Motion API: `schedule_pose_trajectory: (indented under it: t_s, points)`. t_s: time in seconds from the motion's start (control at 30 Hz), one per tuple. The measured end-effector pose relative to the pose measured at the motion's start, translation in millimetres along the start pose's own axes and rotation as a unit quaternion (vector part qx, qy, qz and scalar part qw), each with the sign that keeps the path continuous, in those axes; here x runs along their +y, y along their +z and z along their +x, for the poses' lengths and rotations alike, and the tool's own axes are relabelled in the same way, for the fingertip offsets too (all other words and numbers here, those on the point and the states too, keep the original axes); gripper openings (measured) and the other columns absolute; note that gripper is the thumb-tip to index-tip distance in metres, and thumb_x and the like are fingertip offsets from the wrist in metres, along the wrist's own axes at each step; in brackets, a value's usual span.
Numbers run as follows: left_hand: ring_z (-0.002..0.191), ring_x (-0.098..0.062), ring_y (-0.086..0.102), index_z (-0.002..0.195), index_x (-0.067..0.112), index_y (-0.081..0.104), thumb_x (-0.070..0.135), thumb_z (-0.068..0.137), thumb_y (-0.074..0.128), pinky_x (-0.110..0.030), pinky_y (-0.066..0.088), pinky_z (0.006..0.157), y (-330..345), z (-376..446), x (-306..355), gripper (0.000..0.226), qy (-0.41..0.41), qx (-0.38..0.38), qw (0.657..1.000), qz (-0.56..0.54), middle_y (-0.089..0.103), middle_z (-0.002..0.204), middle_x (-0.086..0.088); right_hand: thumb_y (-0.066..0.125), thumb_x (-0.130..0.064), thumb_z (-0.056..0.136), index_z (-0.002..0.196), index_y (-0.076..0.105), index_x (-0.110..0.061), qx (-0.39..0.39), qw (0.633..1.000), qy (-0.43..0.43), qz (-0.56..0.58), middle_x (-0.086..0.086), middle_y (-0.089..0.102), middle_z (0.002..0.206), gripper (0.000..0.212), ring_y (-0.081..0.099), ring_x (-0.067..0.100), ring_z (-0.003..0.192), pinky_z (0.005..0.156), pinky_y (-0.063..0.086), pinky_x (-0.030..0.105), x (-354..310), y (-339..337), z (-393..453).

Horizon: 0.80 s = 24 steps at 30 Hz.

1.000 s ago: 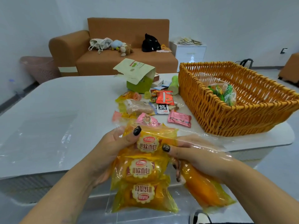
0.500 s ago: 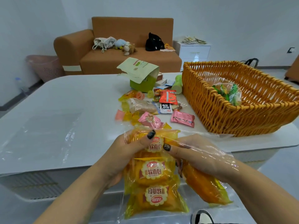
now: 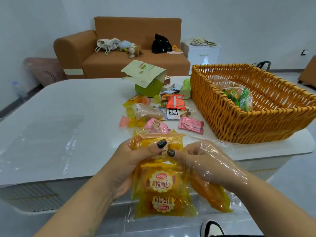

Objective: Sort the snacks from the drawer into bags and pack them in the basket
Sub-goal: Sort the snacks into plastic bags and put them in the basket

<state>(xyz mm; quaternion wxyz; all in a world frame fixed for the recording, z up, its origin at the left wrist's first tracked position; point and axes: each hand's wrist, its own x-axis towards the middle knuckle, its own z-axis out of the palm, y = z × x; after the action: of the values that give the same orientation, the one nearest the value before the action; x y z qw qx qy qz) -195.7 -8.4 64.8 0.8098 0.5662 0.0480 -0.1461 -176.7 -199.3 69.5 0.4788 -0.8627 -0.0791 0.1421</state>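
The right hand (image 3: 201, 161) shows only through clear plastic, its fingertips hidden behind the bread packets (image 3: 160, 182). The shoe (image 3: 212, 228) is cut off at the bottom edge. Print on far snack wrappers (image 3: 174, 106) is unreadable.

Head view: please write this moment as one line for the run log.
left hand: pinches clear plastic bag of yellow bread packets | right hand: inside bag, holding | orange wicker basket: one filled bag

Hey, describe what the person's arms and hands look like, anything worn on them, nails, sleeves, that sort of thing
Both forearms are bare, with no sleeves, watch or bracelet in view. The left hand and the right hand each show a thumbnail painted dark, near black, with a slight glitter. No rings are visible. Clear plastic film from a bag covers the right hand.
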Motion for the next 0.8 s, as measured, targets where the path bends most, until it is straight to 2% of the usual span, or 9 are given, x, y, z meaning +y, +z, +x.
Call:
schedule_pose_trajectory:
  t_s: [0.13,0.3,0.4,0.43,0.5,0.53,0.6,0.67,0.8]
  points:
    - [0.097,-0.038,0.070,0.120,0.011,0.064,0.015,0.073,0.081,-0.050,0.059,0.080,-2,-1,1,0.051,-0.004,-0.008,1.000,0.019,0.072,0.108,-0.019,0.067,-0.053,0.080,0.067,0.069,-0.010,-0.005,1.000,0.016,0.016,0.008,0.064,0.058,0.044,0.057,0.007,0.049,0.052,0.048,0.021,-2,-6,5]
    - [0.090,-0.036,0.072,0.116,0.006,0.068,0.025,0.071,0.084,-0.045,0.061,0.070,-10,1,2,0.052,-0.019,0.005,0.998,-0.053,0.072,0.107,-0.020,0.074,-0.037,0.070,0.071,0.077,-0.017,-0.032,0.971,0.034,0.235,0.002,0.070,0.075,0.020,0.060,0.016,0.058,0.051,0.047,0.026,-6,-20,6]
    - [0.100,-0.038,0.070,0.111,0.010,0.074,0.026,0.044,0.096,-0.047,0.060,0.074,-15,-1,-4,0.072,-0.036,-0.055,0.993,-0.095,0.069,0.116,-0.021,0.084,-0.046,0.051,0.099,0.075,-0.008,-0.088,0.961,0.021,0.263,0.007,0.065,0.081,0.062,0.056,0.014,0.064,0.055,0.047,0.021,0,-18,3]
    - [0.102,-0.039,0.068,0.111,0.010,0.074,0.025,0.040,0.098,-0.047,0.059,0.076,-17,-3,-7,0.076,-0.039,-0.074,0.993,-0.088,0.068,0.118,-0.022,0.086,-0.043,0.054,0.103,0.072,-0.007,-0.090,0.955,0.006,0.281,0.005,0.063,0.081,0.062,0.054,0.013,0.066,0.059,0.046,0.019,0,-19,3]
    - [0.104,-0.040,0.067,0.111,0.010,0.073,0.020,0.038,0.099,-0.045,0.059,0.077,-20,-5,-11,0.078,-0.044,-0.101,0.992,-0.067,0.067,0.118,-0.023,0.073,-0.016,0.075,0.089,0.077,-0.008,-0.087,0.927,0.035,0.362,0.008,0.066,0.078,0.017,0.057,0.015,0.066,0.063,0.047,0.023,-10,-22,17]
    - [0.103,-0.040,0.068,0.110,0.009,0.073,0.019,0.038,0.099,-0.045,0.059,0.076,-21,-6,-12,0.078,-0.046,-0.107,0.991,-0.061,0.067,0.117,-0.024,0.070,-0.010,0.072,0.084,0.079,-0.009,-0.094,0.914,0.031,0.393,0.009,0.070,0.079,0.015,0.061,0.016,0.067,0.065,0.049,0.026,-14,-24,9]
    - [0.101,-0.040,0.068,0.109,0.009,0.074,0.018,0.036,0.099,-0.044,0.059,0.075,-26,-7,-14,0.077,-0.041,-0.098,0.992,-0.061,0.068,0.116,-0.024,0.074,-0.014,0.061,0.088,0.079,-0.011,-0.141,0.897,0.043,0.416,0.010,0.073,0.089,0.027,0.067,0.018,0.073,0.070,0.053,0.032,2,-25,7]
    - [0.101,-0.041,0.068,0.110,0.010,0.073,0.020,0.034,0.099,-0.046,0.059,0.074,-30,-7,-14,0.082,-0.032,-0.067,0.995,-0.062,0.068,0.116,-0.024,0.079,-0.019,0.064,0.101,0.075,-0.017,-0.174,0.925,0.101,0.323,0.014,0.069,0.113,0.037,0.070,0.020,0.087,0.079,0.058,0.041,8,-19,12]
    - [0.103,-0.043,0.067,0.123,0.008,0.063,0.021,0.049,0.093,-0.053,0.057,0.081,-33,-5,-13,0.082,-0.034,-0.019,0.997,-0.065,0.067,0.118,-0.024,0.076,-0.007,0.058,0.115,0.069,-0.011,-0.231,0.901,0.097,0.353,0.023,0.061,0.125,0.057,0.056,0.040,0.118,0.107,0.036,0.054,14,-35,6]
